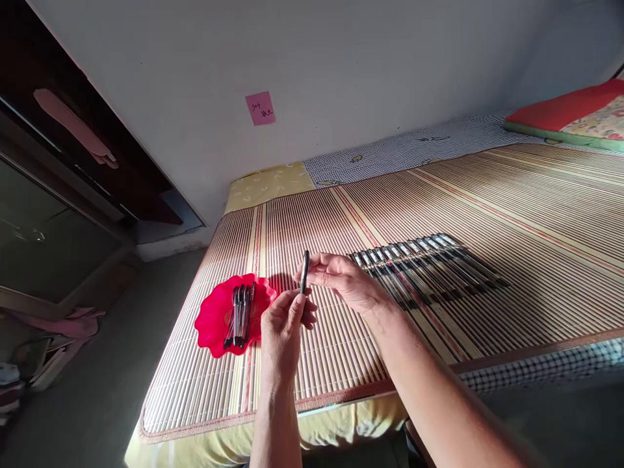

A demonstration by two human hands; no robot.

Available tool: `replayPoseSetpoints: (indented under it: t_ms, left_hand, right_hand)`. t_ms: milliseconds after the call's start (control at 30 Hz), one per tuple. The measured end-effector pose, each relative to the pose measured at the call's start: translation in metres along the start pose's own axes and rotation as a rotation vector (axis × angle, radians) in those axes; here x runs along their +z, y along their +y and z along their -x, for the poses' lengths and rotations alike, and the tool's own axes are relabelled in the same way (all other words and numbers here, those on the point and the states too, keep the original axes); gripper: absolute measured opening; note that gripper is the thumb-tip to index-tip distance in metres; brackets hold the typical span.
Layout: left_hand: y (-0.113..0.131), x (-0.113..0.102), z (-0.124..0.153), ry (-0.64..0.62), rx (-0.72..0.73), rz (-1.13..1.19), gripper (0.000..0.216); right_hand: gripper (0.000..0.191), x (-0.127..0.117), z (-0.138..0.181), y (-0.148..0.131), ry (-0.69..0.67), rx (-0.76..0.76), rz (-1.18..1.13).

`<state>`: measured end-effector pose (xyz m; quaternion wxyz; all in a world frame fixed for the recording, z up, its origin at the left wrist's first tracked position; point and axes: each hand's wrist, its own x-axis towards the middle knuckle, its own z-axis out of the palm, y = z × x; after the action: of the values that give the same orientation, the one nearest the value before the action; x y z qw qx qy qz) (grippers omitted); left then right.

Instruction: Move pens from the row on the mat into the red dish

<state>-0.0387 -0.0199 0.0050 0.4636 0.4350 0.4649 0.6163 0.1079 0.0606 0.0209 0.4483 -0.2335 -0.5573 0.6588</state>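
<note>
At frame centre both hands grip one dark pen: left hand pinches its lower end, right hand its top, above the bed's bamboo mat, right of the red dish

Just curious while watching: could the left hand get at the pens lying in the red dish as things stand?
Probably yes, once freed. The left hand sits just right of the red dish, whose pens lie uncovered, nothing between them. But it shares one pen with the right hand.

a home bedroom: a bed with bamboo mat and pillow.
</note>
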Motion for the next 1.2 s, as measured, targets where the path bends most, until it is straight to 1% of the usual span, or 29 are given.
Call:
replayPoseSetpoints:
  t_ms: [67, 167, 267, 367, 567, 800, 933, 1200]
  left_hand:
    - [0.001, 0.001, 0.001, -0.012, -0.004, 0.011, 0.037]
    - [0.001, 0.002, 0.001, -0.002, -0.015, 0.045, 0.040]
    - [-0.001, 0.002, 0.001, 0.010, -0.027, 0.082, 0.042]
    - [-0.001, 0.000, 0.001, -0.004, -0.033, 0.099, 0.040]
    - [0.000, 0.001, 0.000, -0.009, -0.015, 0.168, 0.041]
    - [-0.003, 0.004, 0.000, 0.044, -0.033, 0.221, 0.045]
    - [-0.010, 0.002, 0.003, 0.081, -0.056, 0.226, 0.045]
    - [-0.025, 0.000, 0.006, 0.110, -0.035, 0.187, 0.043]
  right_hand:
    - [0.025, -0.003, 0.001, -0.001, 0.052, -0.013, 0.045]
    - [0.032, -0.005, 0.003, -0.006, 0.135, -0.103, 0.171]
    - [0.029, -0.002, 0.005, -0.014, 0.113, -0.213, 0.341]
    - [0.026, 0.000, 0.007, -0.017, 0.106, -0.257, 0.479]
    - [0.029, 0.000, 0.006, -0.015, 0.086, -0.322, 0.549]
    - [0.031, 0.006, 0.006, -0.014, 0.084, -0.337, 0.646]
    - [0.032, 0.006, 0.004, -0.008, 0.081, -0.355, 0.741]
    - [0.031, 0.009, 0.003, 0.000, 0.076, -0.332, 0.786]
